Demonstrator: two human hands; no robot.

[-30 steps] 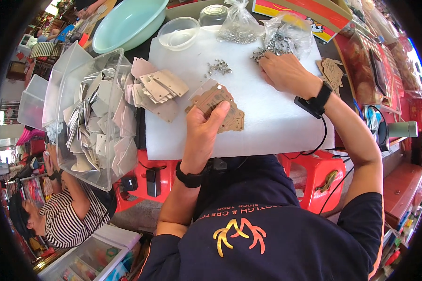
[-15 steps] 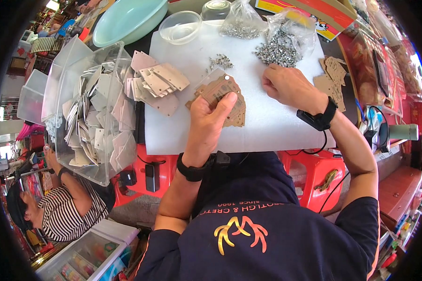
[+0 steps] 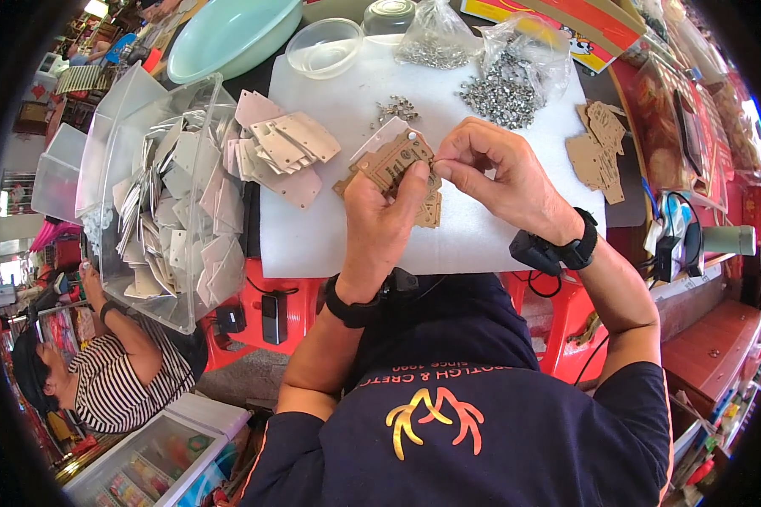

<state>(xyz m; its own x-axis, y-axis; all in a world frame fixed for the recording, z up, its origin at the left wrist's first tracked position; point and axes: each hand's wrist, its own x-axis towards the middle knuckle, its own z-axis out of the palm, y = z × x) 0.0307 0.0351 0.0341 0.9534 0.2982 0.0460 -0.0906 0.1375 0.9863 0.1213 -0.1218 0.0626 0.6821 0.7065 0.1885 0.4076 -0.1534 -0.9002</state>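
Observation:
My left hand (image 3: pixel 375 218) is closed round several brown cardboard cards (image 3: pixel 402 162) with dark print and notched edges, its thumb pressed on top. A pale card (image 3: pixel 386 133) shows at their far edge, with a small white round piece at its corner. At the right edge of the cards, my right hand (image 3: pixel 509 182) pinches with thumb and forefinger; what is between the fingertips is too small to make out. A small heap of shiny metal pieces (image 3: pixel 397 111) lies just beyond the cards. A larger heap of metal pieces (image 3: pixel 496 100) spills from a clear bag (image 3: pixel 548 55).
Pale cards (image 3: pixel 292 144) lie on the white sheet (image 3: pixel 313 245), beside a clear bin (image 3: pixel 196 287) full of them. More brown cards (image 3: pixel 599 152) are at the right. Behind stand a clear bowl (image 3: pixel 325 57), a pale green basin (image 3: pixel 228 38) and another bag (image 3: pixel 438 38). A person (image 3: pixel 123 372) sits at left.
My right hand has come from the large heap of metal pieces, left and nearer, to the right edge of the cards. My left hand still holds the cards, slightly turned.

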